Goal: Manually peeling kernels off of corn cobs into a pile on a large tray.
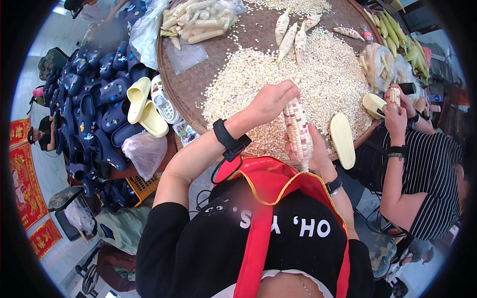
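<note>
An ear of corn point(298, 130) with white and dark red kernels stands nearly upright in front of my chest. My right hand point(319, 149) is closed round its lower part from the right, and some of its fingers are hidden behind the ear. At the ear's upper end, my left hand point(276, 98) has its fingers pressed together against the tip; the fingertips are partly hidden. Behind both hands, loose white and reddish corn kernels point(238, 82) cover much of a large round brown tray point(221, 31). A red apron point(258, 223) with yellow edging spreads below the ear.
More corn ears point(285, 42) lie on the kernels, and a bag of bare cobs point(208, 22) sits at the far left. Pale slippers point(343, 141) rest along the tray's right edge. Many navy clogs point(87, 114) are heaped at left. A co-worker's hands point(396, 111) hold another ear at right.
</note>
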Tool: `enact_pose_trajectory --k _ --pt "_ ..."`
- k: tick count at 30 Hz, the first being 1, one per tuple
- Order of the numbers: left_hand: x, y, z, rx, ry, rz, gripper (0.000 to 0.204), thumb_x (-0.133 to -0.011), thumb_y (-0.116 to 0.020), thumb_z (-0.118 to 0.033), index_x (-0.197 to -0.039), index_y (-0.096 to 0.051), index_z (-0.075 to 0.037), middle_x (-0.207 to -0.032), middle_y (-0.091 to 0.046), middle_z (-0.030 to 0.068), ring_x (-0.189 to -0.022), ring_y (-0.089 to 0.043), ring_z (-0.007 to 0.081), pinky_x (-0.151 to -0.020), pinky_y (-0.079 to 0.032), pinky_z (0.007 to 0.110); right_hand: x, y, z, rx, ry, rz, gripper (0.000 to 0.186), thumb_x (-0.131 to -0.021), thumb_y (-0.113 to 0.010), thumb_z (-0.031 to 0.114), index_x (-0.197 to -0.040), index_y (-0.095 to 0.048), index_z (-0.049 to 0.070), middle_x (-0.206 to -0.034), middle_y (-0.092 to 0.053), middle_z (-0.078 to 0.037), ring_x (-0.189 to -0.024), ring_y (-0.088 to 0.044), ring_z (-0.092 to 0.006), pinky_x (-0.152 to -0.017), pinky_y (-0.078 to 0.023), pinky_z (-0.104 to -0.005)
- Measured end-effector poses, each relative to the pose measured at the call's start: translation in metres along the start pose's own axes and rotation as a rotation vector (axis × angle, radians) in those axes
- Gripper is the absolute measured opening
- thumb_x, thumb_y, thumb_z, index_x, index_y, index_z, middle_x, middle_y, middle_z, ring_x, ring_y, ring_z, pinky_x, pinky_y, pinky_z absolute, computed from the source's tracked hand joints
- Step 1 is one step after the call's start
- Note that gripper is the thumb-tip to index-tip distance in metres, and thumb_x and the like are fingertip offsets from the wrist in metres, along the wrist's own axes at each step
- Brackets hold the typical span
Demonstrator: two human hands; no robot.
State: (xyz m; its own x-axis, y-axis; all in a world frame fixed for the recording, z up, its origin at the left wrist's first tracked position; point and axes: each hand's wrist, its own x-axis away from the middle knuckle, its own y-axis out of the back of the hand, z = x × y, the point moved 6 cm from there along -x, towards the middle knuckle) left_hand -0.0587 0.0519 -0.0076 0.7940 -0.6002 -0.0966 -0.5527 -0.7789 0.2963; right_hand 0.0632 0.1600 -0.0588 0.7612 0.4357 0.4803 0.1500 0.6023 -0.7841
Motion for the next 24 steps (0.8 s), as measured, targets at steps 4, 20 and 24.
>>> enact_pose_trajectory --k 4,20,24 --pt "0.003 0.004 -0.004 0.366 0.091 0.123 0.025 -0.093 -0.046 -0.019 -0.109 -0.058 -0.004 -0.088 -0.063 0.0033 -0.077 -0.058 0.0086 -0.067 -0.048 0.024 0.001 0.002 0.001 -0.054 0.003 0.047 0.054 -0.092 -0.038 0.049 -0.123 -0.044 0.006 -0.098 -0.060 -0.014 -0.077 -0.064 -0.0202 -0.055 -0.054 -0.0304" --pt "0.006 0.001 0.000 0.198 0.141 0.414 0.025 -0.076 -0.064 -0.010 -0.100 -0.060 -0.004 -0.084 -0.064 0.0035 -0.068 -0.059 0.0093 -0.061 -0.047 0.024 0.015 0.022 0.016 0.450 0.187 -0.331 0.039 -0.083 -0.064 0.018 -0.115 -0.050 0.001 -0.099 -0.059 -0.005 -0.082 -0.056 -0.0080 -0.074 -0.046 -0.0227" --pt "-0.002 -0.002 -0.007 -0.017 -0.077 0.389 0.024 -0.073 -0.063 -0.006 -0.097 -0.058 -0.004 -0.080 -0.060 0.0039 -0.069 -0.060 0.0125 -0.059 -0.048 0.025 0.016 0.023 0.029 0.705 0.269 -0.402 0.037 -0.080 -0.068 0.017 -0.110 -0.053 0.001 -0.092 -0.060 -0.003 -0.079 -0.055 -0.0067 -0.069 -0.045 -0.0222"
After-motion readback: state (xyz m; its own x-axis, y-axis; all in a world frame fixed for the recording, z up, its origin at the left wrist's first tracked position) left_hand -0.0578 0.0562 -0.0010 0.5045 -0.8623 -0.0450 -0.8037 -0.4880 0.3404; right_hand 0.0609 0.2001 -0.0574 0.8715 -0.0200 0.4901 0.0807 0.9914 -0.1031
